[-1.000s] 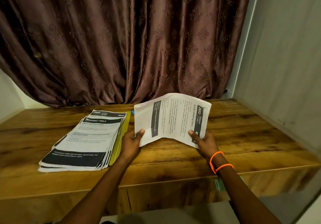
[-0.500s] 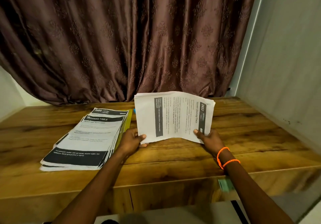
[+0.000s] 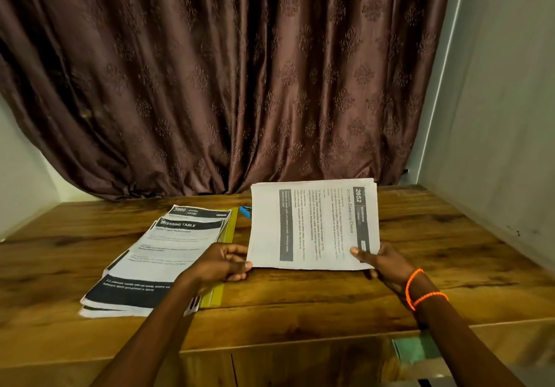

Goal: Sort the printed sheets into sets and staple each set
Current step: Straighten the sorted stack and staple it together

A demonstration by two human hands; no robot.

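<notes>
I hold a thin set of printed sheets (image 3: 312, 224) upright on its long edge above the wooden table (image 3: 450, 245), its top page headed "2652 Screen Cleaning Check" and turned sideways. My left hand (image 3: 223, 262) pinches its lower left corner. My right hand (image 3: 380, 259), with orange bands on the wrist, pinches the lower right corner. A fanned pile of printed sheets (image 3: 156, 254), topped by a "Dressing Table" page, lies flat to the left. A small blue object (image 3: 245, 211), mostly hidden behind the held set, lies at the back; I cannot tell what it is.
A yellow-green folder (image 3: 229, 227) lies under the pile, its right edge showing. A brown patterned curtain (image 3: 240, 86) hangs behind the table, and a pale wall (image 3: 495, 116) closes off the right side. The table's front edge runs just below my forearms.
The held set was bent in a fold a second ago; now it stands flatter and more upright, squared between both hands. The pile on the left has not moved.
</notes>
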